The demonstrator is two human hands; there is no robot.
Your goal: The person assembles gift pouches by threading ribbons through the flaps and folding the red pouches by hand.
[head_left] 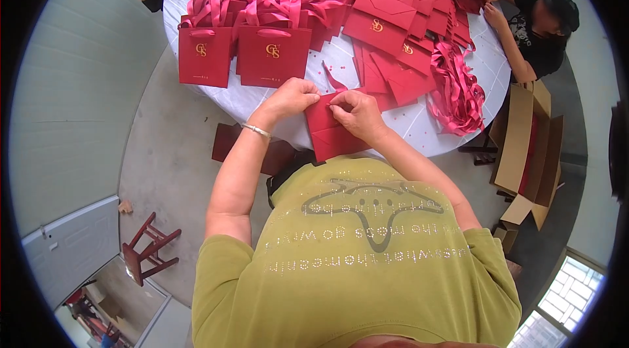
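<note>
A flat red paper gift bag (pixel 327 136) lies at the near edge of the round table, close against my body. My left hand (pixel 295 97) is closed on the bag's upper left corner. With thumb and forefinger pinched together, my right hand (pixel 359 115) is at the bag's face near its upper edge; whatever is between those fingertips is too small to make out. A pink ribbon (pixel 334 79) sticks up from behind the bag's top edge, between my hands.
Finished-looking red bags with ribbon handles (pixel 274 56) crowd the table's left side. Flat red bags (pixel 380 17) pile up on the right, beside a bundle of loose pink ribbons (pixel 457 96). A person (pixel 540 30) works at the right edge. Open cardboard box (pixel 517 141) and wooden stool (pixel 149 248) stand nearby.
</note>
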